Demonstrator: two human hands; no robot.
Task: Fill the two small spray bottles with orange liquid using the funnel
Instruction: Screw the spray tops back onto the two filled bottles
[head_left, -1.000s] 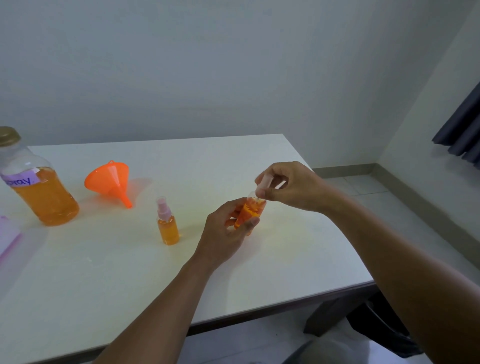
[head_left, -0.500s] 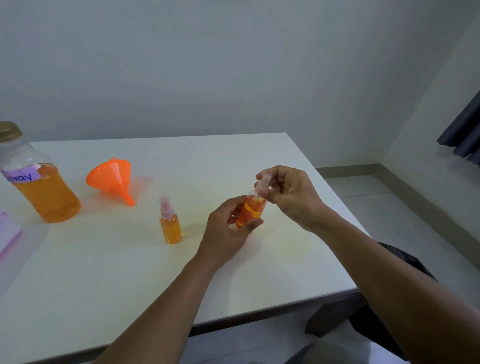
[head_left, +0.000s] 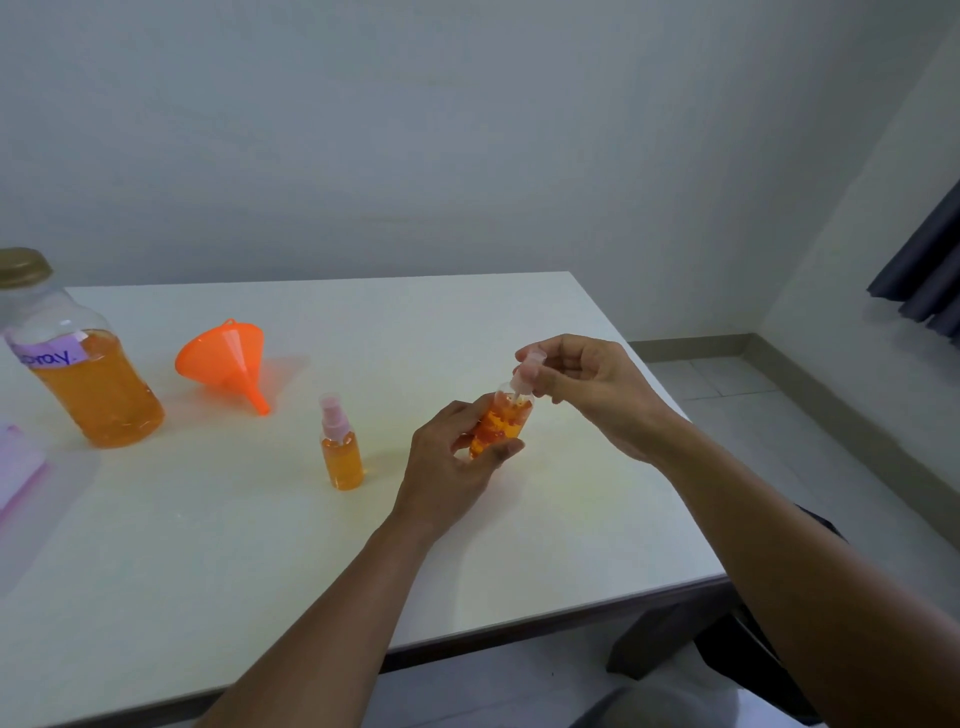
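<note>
– Above the tabletop (head_left: 260, 545), right of centre: my left hand (head_left: 452, 467) grips a small spray bottle (head_left: 501, 423) round its body, fingers curled. It's tilted, neck up and to the right, with orange liquid inside.
– Right hand?
– My right hand (head_left: 587, 395) pinches the pink pump head (head_left: 527, 371) between thumb and fingertips, right at the bottle's neck. Cannot tell if it is seated or loose.
– Other bottle?
– Second spray bottle (head_left: 342, 452) stands upright on the tabletop, left of my left hand and apart from it. Pump on, orange liquid roughly to the shoulder.
– Funnel?
– Funnel (head_left: 223, 358) lies on its side, further left and back, spout pointing toward me and right. Touches nothing.
– Supply?
– Big bottle (head_left: 85, 379) of orange liquid stands at the far left, gold lid (head_left: 21, 265) on, purple label (head_left: 49, 356), a bit over half full. Something pale purple (head_left: 15, 467) sits at the left edge, cropped; cannot tell what it is.
</note>
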